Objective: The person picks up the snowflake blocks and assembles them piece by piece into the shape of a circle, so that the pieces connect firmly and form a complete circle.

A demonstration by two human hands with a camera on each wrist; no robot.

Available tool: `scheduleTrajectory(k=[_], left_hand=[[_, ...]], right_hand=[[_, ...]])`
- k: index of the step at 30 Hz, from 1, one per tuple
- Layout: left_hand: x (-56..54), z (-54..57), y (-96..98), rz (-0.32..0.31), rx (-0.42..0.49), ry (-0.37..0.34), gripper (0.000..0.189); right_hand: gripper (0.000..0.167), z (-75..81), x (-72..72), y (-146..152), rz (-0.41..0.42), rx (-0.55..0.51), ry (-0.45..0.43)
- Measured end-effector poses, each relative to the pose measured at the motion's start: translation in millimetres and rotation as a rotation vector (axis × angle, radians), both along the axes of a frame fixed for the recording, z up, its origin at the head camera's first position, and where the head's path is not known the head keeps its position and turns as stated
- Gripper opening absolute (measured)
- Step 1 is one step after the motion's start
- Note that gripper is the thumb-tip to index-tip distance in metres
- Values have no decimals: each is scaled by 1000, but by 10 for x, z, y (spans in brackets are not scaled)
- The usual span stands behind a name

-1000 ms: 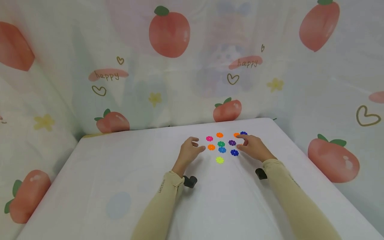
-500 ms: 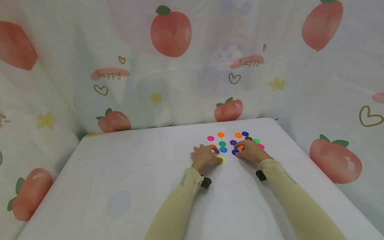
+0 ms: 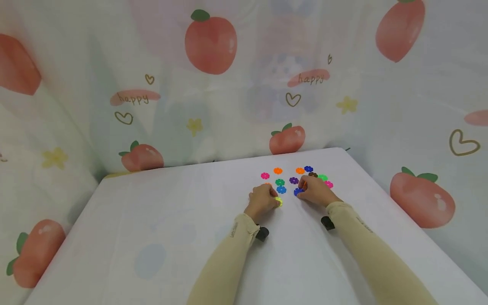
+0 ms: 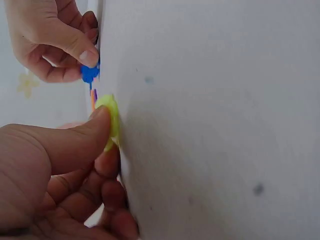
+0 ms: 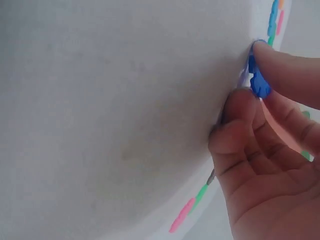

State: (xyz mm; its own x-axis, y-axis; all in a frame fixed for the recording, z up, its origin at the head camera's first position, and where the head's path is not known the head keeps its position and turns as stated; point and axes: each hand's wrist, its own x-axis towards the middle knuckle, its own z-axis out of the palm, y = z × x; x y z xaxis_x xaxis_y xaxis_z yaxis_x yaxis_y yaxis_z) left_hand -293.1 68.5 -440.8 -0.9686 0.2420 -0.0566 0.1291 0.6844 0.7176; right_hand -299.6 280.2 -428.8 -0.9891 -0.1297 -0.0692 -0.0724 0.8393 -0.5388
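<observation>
My left hand (image 3: pixel 262 201) pinches a yellow notched plastic disc (image 3: pixel 279 201) between thumb and fingers, low over the white table. In the left wrist view this yellow disc (image 4: pixel 114 112) is tilted up on edge under the thumb. My right hand (image 3: pixel 316 189) pinches a dark blue notched disc (image 3: pixel 297 192); in the right wrist view the blue disc (image 5: pixel 260 82) shows between thumb and fingers. Just beyond the hands lie a light blue disc (image 3: pixel 281 189), a green disc (image 3: pixel 280 182) and a purple disc (image 3: pixel 294 180). An orange disc behind each hand is partly hidden.
Further back on the white table (image 3: pixel 152 212) lie a pink disc (image 3: pixel 264 176), two orange discs (image 3: pixel 278 170) and another dark blue disc (image 3: pixel 308 169). Brown, bright green (image 3: pixel 322 178) and pink discs (image 3: pixel 329 184) lie beyond the right hand. A printed curtain (image 3: pixel 228 97) surrounds the table.
My left hand has come right and nearer, its fingers closing on the yellow disc. My right hand has shifted from the back orange disc toward the nearer dark blue disc and taken hold of it.
</observation>
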Motion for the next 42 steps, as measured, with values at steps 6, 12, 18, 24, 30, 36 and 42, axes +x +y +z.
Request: scheduleTrajectory(k=[6,12,18,24,30,36,42], left_hand=[[-16,-51,-248,-2,190,-84,8],[-7,-27,-585,16,205,-95,5],[-42,32,-927,47,230,-102,4],[-44,47,-1198,44,234,-26,7],[-1,60,-1386,32,218,34,8],[52,91,-1507,31,209,55,9],[103,125,-1586,42,180,34,9]], right_hand=[[15,-63,-15,-72,-35,-132,-15],[15,-118,-5,-108,-54,-284,-64],[19,-127,-12,-201,-58,-374,-76],[21,-78,-5,-366,-20,-484,-89],[24,-41,40,-598,20,-594,-127],[29,-43,65,-836,70,-652,-138],[29,-44,58,-1093,115,-699,-144]])
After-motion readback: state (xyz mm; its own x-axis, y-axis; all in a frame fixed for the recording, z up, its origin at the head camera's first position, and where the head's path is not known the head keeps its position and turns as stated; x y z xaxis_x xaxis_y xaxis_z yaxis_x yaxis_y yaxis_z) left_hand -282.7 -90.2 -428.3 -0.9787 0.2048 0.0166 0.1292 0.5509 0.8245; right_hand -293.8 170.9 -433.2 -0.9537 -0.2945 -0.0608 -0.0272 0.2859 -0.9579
